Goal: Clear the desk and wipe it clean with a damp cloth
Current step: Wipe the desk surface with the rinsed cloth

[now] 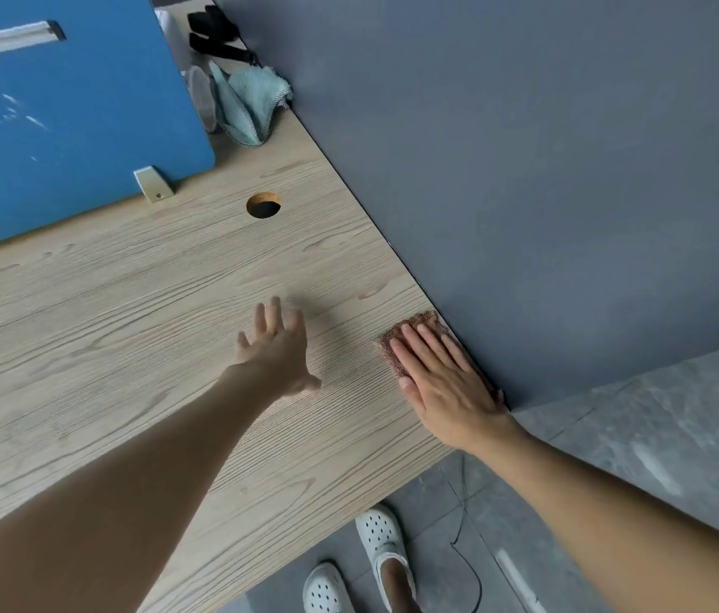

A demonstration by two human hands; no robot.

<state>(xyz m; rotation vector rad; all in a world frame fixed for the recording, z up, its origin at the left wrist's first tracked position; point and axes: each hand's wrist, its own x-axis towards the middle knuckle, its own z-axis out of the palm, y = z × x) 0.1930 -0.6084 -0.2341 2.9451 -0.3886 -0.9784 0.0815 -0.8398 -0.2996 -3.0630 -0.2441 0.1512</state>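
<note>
A light wood-grain desk [136,311] fills most of the view. My right hand [441,378] lies flat with straight fingers on a brownish-pink cloth [397,336] at the desk's right edge, against the grey wall. Most of the cloth is hidden under the palm. My left hand [276,347] hovers just above the desk left of the cloth, fingers spread and blurred, holding nothing.
A blue partition [66,126] stands along the desk's back, held by a metal bracket [152,184]. A round cable hole [263,204] lies in front of it. A pale teal cloth [245,106] and black straps [216,33] sit in the far corner. A black cable [466,555] lies on the floor by my shoes.
</note>
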